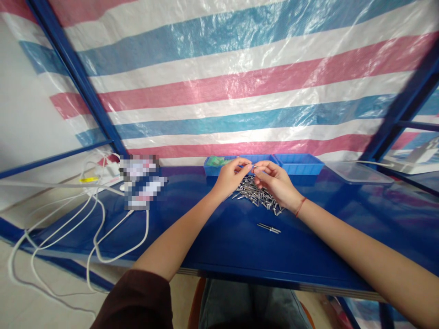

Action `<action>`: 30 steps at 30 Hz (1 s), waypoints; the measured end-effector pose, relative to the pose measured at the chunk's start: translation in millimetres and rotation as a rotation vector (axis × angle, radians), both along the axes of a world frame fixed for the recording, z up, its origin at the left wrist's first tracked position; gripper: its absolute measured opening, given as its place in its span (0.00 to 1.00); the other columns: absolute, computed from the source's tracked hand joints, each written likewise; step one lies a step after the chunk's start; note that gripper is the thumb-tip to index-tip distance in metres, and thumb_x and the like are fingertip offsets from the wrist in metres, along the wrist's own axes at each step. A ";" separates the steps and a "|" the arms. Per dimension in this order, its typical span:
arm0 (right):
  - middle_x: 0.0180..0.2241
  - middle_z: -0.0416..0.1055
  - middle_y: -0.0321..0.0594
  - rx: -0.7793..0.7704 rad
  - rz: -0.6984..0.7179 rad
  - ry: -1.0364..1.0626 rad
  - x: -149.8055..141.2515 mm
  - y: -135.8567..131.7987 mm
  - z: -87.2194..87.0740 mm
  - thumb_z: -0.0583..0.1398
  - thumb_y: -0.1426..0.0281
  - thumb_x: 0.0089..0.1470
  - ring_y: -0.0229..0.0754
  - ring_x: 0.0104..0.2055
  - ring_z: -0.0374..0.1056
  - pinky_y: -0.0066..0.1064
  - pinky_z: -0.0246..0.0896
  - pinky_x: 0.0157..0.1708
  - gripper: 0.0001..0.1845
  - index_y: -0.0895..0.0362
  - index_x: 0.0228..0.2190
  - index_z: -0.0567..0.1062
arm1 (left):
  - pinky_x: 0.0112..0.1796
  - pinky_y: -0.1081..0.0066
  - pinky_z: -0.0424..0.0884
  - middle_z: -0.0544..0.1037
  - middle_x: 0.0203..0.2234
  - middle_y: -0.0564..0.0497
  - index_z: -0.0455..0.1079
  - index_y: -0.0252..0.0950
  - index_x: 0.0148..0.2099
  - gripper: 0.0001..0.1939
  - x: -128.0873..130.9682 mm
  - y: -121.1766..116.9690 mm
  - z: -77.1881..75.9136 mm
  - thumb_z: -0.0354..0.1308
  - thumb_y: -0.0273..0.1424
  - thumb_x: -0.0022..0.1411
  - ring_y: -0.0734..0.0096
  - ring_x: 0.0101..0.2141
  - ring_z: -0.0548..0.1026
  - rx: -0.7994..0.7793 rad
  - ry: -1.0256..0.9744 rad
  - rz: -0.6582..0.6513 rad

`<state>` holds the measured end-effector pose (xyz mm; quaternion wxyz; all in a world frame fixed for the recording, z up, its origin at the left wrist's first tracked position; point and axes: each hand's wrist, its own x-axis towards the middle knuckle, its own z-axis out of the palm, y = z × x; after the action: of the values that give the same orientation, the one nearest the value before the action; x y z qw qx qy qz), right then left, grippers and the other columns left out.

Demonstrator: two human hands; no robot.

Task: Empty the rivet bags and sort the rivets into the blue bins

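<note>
Pinching a thin metal pin (254,166) in fingertips of left hand (230,177) and right hand (278,186); with so slight a grip, could drop it into the pile of pins (258,194) just below.

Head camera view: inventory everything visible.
desk: one, blue, below
pins: uncounted pile, silver, central
loose pins: two, silver, front
thin piece: one, metallic, fingertips
bins: at least two, blue, rear
green item: one, left bin
lid: one, clear, right
striped sheet: one, multicoloured, behind
frame: one, blue, sides
cables: several, white, left
yellow item: one, left
pixelated items: unclear, left
chair: one, orange, below
trousers: one, bluish, below
sleeve: one, brown, left arm
wristband: one, red, right wrist
left hand, right hand: one each, central
</note>
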<state>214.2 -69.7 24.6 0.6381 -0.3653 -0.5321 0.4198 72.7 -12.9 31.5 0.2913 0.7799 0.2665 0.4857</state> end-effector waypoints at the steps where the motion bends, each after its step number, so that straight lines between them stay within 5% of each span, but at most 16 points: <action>1: 0.21 0.65 0.29 -0.002 -0.017 0.007 0.1 0.0 0.5 0.68 0.60 0.39 0.31 0.21 0.60 0.24 0.53 0.19 0.20 0.56 0.32 0.71 | 0.34 0.75 0.68 0.78 0.38 0.49 0.71 0.34 0.40 0.07 -0.4 1.0 -0.1 0.56 0.30 0.61 0.76 0.32 0.74 -0.003 0.005 -0.002; 13: 0.18 0.63 0.31 0.006 -0.151 -0.038 1.2 0.3 2.6 0.66 0.57 0.42 0.30 0.18 0.56 0.24 0.50 0.16 0.18 0.56 0.22 0.69 | 0.31 0.75 0.66 0.75 0.29 0.53 0.70 0.34 0.39 0.16 -0.6 -1.6 -6.1 0.49 0.41 0.64 0.76 0.27 0.72 -0.094 0.218 -0.064; 19: 0.26 0.72 0.36 -0.060 -0.485 0.053 32.9 28.3 1.6 0.64 0.64 0.41 0.32 0.20 0.63 0.24 0.54 0.17 0.11 0.56 0.27 0.70 | 0.35 0.74 0.66 0.75 0.31 0.52 0.71 0.36 0.36 0.09 -14.5 12.5 -12.0 0.50 0.32 0.63 0.74 0.30 0.71 0.208 0.382 0.086; 22: 0.27 0.75 0.38 -0.018 -0.631 -0.171 50.3 52.4 -1.7 0.62 0.68 0.42 0.38 0.26 0.69 0.29 0.62 0.25 0.08 0.56 0.28 0.71 | 0.36 0.73 0.67 0.74 0.31 0.52 0.72 0.37 0.35 0.10 -23.7 18.9 -16.4 0.50 0.30 0.63 0.72 0.31 0.71 0.315 0.555 0.152; 26: 0.32 0.77 0.44 0.090 -0.700 -0.759 58.0 78.5 -3.6 0.60 0.71 0.45 0.47 0.36 0.72 0.39 0.64 0.41 0.07 0.57 0.30 0.74 | 0.38 0.72 0.68 0.75 0.33 0.51 0.73 0.38 0.39 0.11 -31.2 23.8 -21.3 0.49 0.28 0.62 0.70 0.33 0.73 0.343 0.653 0.167; 30: 0.35 0.78 0.45 0.084 -0.767 -1.057 54.0 83.0 -3.4 0.58 0.69 0.48 0.52 0.39 0.72 0.43 0.63 0.42 0.14 0.57 0.38 0.75 | 0.42 0.72 0.68 0.76 0.38 0.50 0.73 0.38 0.43 0.13 -34.1 32.1 -25.5 0.49 0.26 0.62 0.69 0.38 0.74 0.356 0.680 0.158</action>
<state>268.2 13.2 21.2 0.4088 -0.6611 -0.6219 -0.0950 38.5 19.1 6.1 0.0083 0.9116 0.3188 0.2593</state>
